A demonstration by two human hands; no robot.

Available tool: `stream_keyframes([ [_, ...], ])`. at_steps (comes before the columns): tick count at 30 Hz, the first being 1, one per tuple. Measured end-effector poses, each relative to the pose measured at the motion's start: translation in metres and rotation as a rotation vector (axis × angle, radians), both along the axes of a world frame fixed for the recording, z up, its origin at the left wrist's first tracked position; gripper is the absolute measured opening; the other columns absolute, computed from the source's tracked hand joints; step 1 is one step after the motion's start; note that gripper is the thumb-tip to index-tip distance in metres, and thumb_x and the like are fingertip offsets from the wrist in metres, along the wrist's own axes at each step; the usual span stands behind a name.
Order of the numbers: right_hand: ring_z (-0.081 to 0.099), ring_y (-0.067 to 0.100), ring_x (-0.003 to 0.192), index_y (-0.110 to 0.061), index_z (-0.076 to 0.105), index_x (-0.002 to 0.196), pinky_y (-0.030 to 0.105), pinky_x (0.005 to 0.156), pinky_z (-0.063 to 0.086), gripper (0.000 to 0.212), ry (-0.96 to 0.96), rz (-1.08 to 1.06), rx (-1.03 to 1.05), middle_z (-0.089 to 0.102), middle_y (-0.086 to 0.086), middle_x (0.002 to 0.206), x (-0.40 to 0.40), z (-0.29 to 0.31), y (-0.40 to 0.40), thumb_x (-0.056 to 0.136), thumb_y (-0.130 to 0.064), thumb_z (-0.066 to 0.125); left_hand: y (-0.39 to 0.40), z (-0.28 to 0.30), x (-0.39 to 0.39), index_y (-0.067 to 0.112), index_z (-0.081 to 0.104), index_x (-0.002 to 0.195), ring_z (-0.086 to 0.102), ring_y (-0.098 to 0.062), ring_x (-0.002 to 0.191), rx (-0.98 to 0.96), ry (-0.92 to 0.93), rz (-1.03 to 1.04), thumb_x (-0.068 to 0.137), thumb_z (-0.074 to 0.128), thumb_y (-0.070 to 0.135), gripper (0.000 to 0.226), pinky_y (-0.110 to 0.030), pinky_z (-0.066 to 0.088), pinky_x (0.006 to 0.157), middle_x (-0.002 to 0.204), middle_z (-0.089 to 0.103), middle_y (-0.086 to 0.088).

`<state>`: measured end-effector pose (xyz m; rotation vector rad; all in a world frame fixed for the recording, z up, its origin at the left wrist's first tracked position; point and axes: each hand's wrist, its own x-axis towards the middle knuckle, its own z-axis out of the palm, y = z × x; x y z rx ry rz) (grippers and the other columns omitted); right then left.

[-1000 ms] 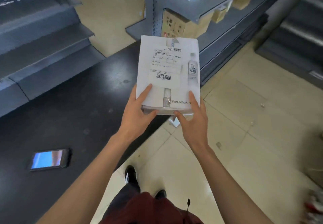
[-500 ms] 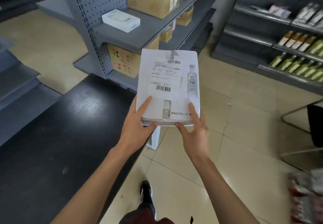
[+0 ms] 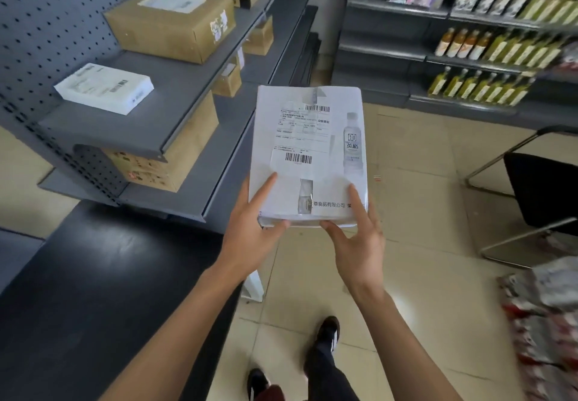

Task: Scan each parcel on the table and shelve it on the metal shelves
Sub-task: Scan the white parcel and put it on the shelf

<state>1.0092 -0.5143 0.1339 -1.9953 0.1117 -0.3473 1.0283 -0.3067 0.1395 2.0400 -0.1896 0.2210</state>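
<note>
between table edge (image 3: pixel 156 244) and open floor, left hand (image 3: pixel 250 235) and right hand (image 3: pixel 359 244) pinch the white parcel's (image 3: pixel 308 153) near edge.

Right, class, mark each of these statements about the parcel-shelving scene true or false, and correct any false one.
1. Both hands, left hand and right hand, hold the white parcel. True.
2. The white parcel lies on the black table. False: it is held in the air.
3. A flat white box lies on the grey shelf. True.
4. The brown carton sits on the floor. False: it sits on the grey shelf.
5. Bottles line the far shelves. True.
</note>
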Motion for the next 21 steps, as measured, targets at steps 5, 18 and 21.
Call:
stream_keyframes([
  [5,0.038,0.006,0.144,-0.043,0.039,0.153,-0.001,0.099,0.029,0.081,0.022,-0.020,0.002,0.038,-0.006,0.159,0.062,-0.006,-0.042,0.087,-0.020,0.081,-0.042,0.000,0.066,0.041,0.037,0.155,0.034,-0.008,0.148,0.022,0.009,-0.015,0.083,0.083,0.012,0.090,-0.044,0.043,0.115,0.159,0.034,0.007],
  [18,0.038,0.009,0.143,-0.042,0.038,0.153,0.026,0.110,0.040,0.080,0.003,-0.032,-0.016,0.037,-0.008,0.160,0.210,0.009,-0.147,0.087,-0.025,0.080,-0.148,0.017,0.212,0.042,0.038,0.154,0.034,-0.009,0.149,0.020,-0.018,-0.006,0.084,0.083,0.014,0.088,-0.044,0.041,0.117,0.161,0.032,0.006],
  [21,0.039,0.012,0.144,-0.040,0.039,0.153,0.035,0.112,0.043,0.080,0.000,-0.045,-0.012,0.037,-0.008,0.159,0.234,0.006,-0.158,0.087,-0.022,0.081,-0.161,0.016,0.239,0.038,0.040,0.154,0.034,-0.010,0.149,0.008,-0.015,-0.025,0.083,0.082,0.011,0.087,-0.045,0.043,0.115,0.160,0.033,0.006],
])
